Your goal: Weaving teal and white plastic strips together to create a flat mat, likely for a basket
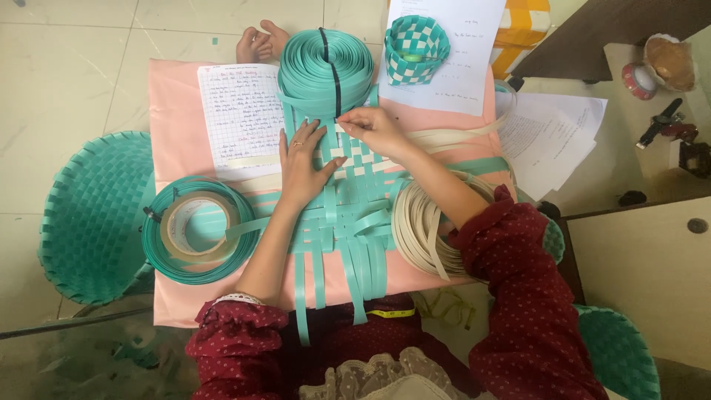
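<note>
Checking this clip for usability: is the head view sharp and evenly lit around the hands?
Head view: soft, even daylight, only faint shadows under the left hand and right hand; the woven strips are fairly sharp; slight wide-angle bending at the edges; no glare.

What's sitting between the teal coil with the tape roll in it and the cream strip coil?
In the head view, the woven mat of teal and cream strips lies between the teal coil and the cream coil, with the left hand pressing on it.
</note>
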